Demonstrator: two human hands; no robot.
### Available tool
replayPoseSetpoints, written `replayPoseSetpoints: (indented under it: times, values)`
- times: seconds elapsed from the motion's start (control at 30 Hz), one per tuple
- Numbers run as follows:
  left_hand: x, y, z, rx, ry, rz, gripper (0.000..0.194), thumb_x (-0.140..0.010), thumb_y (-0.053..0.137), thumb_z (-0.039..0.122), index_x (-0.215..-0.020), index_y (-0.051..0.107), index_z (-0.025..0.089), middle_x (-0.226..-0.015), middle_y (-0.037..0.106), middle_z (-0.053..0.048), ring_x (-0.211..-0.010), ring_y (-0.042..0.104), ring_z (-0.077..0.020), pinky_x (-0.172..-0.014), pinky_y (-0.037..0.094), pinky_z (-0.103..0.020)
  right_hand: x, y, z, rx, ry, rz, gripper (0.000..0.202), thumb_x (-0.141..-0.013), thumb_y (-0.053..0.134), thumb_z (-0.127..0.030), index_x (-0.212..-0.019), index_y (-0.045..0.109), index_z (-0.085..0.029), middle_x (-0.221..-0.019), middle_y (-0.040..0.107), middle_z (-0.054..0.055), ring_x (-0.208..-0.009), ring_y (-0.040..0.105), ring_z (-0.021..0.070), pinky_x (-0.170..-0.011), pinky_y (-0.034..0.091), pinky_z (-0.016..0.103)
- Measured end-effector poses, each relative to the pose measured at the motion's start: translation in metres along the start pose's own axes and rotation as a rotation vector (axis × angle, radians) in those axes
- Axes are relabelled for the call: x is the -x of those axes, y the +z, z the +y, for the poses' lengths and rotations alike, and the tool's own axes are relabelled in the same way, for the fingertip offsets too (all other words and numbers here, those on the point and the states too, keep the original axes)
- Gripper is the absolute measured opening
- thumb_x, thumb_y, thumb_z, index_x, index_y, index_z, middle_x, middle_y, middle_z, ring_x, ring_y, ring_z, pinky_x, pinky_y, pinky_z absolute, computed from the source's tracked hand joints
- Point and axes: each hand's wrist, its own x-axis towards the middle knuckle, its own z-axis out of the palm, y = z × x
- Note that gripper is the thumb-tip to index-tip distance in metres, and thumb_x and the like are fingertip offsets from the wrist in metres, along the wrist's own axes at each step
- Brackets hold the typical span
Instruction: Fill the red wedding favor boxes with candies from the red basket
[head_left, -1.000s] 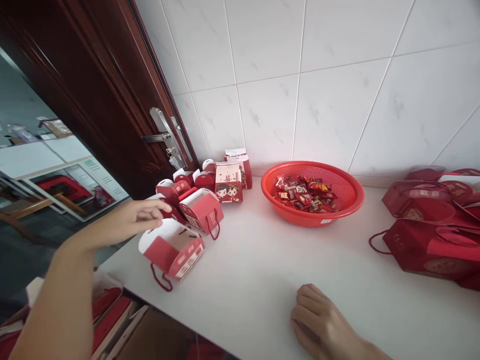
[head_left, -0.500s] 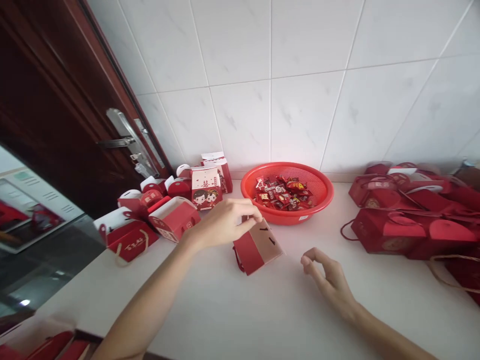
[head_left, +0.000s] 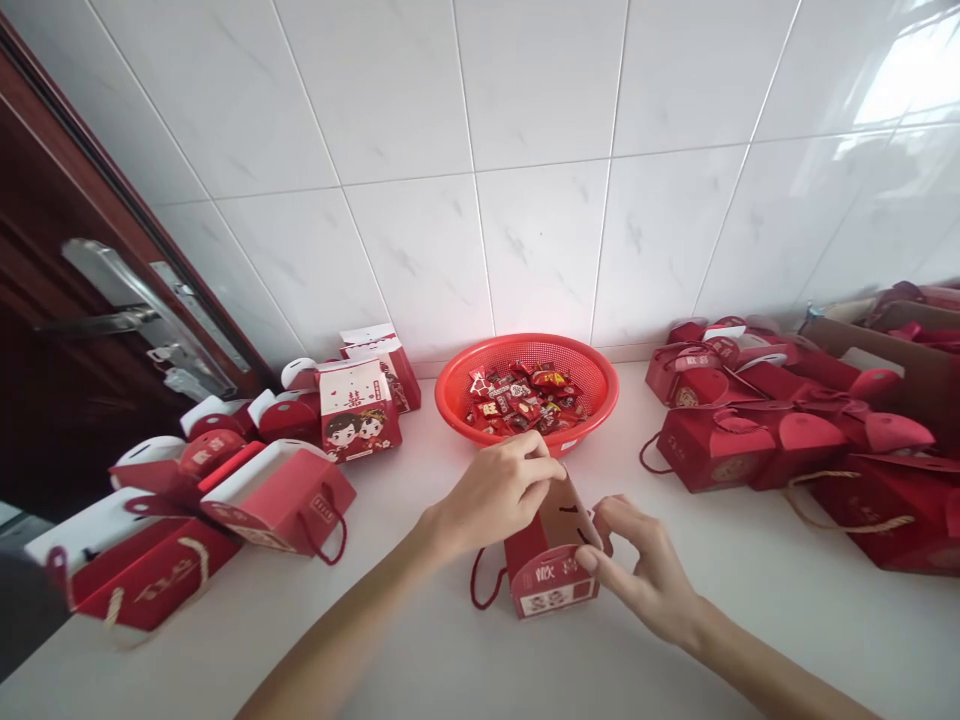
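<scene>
A small red gift box (head_left: 553, 574) stands upright on the white table, its top open and its pale inside showing. A dark red cord handle hangs from its left side. My left hand (head_left: 495, 497) reaches over the box's far left edge, with bent fingers gripping the far end; the fingertips are partly hidden. Around the right front corner, my right hand (head_left: 646, 565) has its thumb on the rounded front flap and its fingers behind the right wall. Just behind the box sits a red plastic basket (head_left: 604, 385) holding red-wrapped candies (head_left: 525, 398).
Several open red boxes (head_left: 281, 495) stand on the left, with a printed couple box (head_left: 361, 415) among them. More closed red boxes (head_left: 720, 450) crowd the right side. A tiled wall (head_left: 540, 240) rises behind, and a dark door with a metal handle (head_left: 135, 318) is at left.
The box has turned, so its front flap now faces me. My right hand has come in from the right onto its corner. My view has shifted to the right.
</scene>
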Motion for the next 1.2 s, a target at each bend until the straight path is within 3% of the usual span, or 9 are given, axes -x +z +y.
replayPoseSetpoints:
  times: [0.1,0.2,0.4,0.6,0.73,0.9,1.03,1.1,1.2]
  values:
    - [0.0,0.002,0.004,0.006,-0.106,-0.044,0.023,-0.091,0.058,0.022,-0.108,0.073,0.021,-0.099,0.065,-0.006,-0.08,0.064,-0.0171,-0.073,0.05,-0.03,0.001,0.001,-0.002,-0.044,0.038,-0.029,0.052,-0.103,0.04,-0.054,-0.064,0.042,-0.021,-0.062,0.048,0.0,-0.061,0.043,0.015,-0.063,0.04,0.03]
    - [0.002,-0.004,0.008,0.031,-0.213,-0.15,0.035,-0.087,0.067,0.039,-0.118,0.07,0.022,-0.105,0.064,-0.007,-0.088,0.065,-0.0217,-0.079,0.052,-0.034,0.003,0.002,0.0,-0.127,0.116,-0.029,0.053,-0.105,0.035,-0.053,-0.065,0.049,-0.02,-0.065,0.053,0.002,-0.062,0.048,0.016,-0.064,0.04,0.03]
    - [0.01,-0.032,-0.006,0.137,-0.268,-0.361,0.056,-0.082,0.067,0.031,-0.137,0.06,0.027,-0.128,0.062,-0.007,-0.112,0.064,-0.0263,-0.094,0.051,-0.035,0.01,0.006,0.005,-0.225,0.27,-0.017,0.056,-0.102,0.039,-0.056,-0.064,0.056,-0.019,-0.067,0.059,0.003,-0.064,0.053,0.0165,-0.061,0.041,0.028]
    - [0.021,-0.064,-0.032,0.183,-0.368,-0.593,0.1,-0.068,0.082,0.056,-0.156,0.036,0.039,-0.159,0.044,-0.003,-0.143,0.042,-0.0358,-0.112,0.04,-0.04,0.011,0.008,0.004,-0.317,0.391,-0.022,0.055,-0.1,0.04,-0.061,-0.066,0.053,-0.019,-0.068,0.059,0.002,-0.065,0.054,0.017,-0.064,0.044,0.027]
    - [0.023,-0.061,-0.042,0.289,-0.412,-0.659,0.123,-0.058,0.088,0.055,-0.16,0.022,0.039,-0.157,0.048,-0.003,-0.135,0.052,-0.0339,-0.107,0.044,-0.037,0.012,0.009,0.008,-0.314,0.407,-0.07,0.057,-0.101,0.037,-0.061,-0.066,0.053,-0.019,-0.068,0.059,0.003,-0.067,0.057,0.0182,-0.064,0.046,0.028]
    - [0.026,-0.053,-0.048,0.352,-0.388,-0.658,0.133,-0.055,0.088,0.058,-0.162,0.013,0.034,-0.149,0.056,-0.007,-0.127,0.059,-0.0336,-0.098,0.05,-0.035,0.008,0.007,0.007,-0.305,0.343,-0.033,0.043,-0.101,0.045,-0.054,-0.078,0.058,-0.02,-0.074,0.064,0.003,-0.066,0.061,0.017,-0.063,0.052,0.027]
    - [0.024,-0.053,-0.052,0.339,-0.41,-0.7,0.136,-0.054,0.089,0.057,-0.163,0.011,0.033,-0.149,0.055,-0.009,-0.128,0.059,-0.0354,-0.1,0.049,-0.038,0.008,0.006,0.013,-0.141,0.196,0.097,0.025,-0.101,0.051,-0.044,-0.111,0.06,-0.023,-0.099,0.072,0.007,-0.083,0.07,0.0196,-0.066,0.058,0.026]
    - [0.022,-0.053,-0.054,0.36,-0.422,-0.727,0.136,-0.054,0.089,0.056,-0.163,0.011,0.033,-0.15,0.054,-0.008,-0.129,0.058,-0.0356,-0.101,0.049,-0.039,0.01,0.006,0.018,0.001,0.063,0.154,0.03,-0.102,0.052,-0.035,-0.13,0.054,-0.025,-0.113,0.071,0.01,-0.1,0.07,0.0213,-0.076,0.06,0.028]
    - [0.02,-0.052,-0.056,0.378,-0.444,-0.741,0.138,-0.054,0.09,0.054,-0.163,0.009,0.033,-0.149,0.055,-0.009,-0.13,0.056,-0.0358,-0.103,0.048,-0.041,0.011,0.004,0.019,0.125,-0.122,0.12,0.042,-0.103,0.045,-0.02,-0.144,0.049,-0.028,-0.13,0.064,0.013,-0.117,0.066,0.0221,-0.089,0.059,0.03]
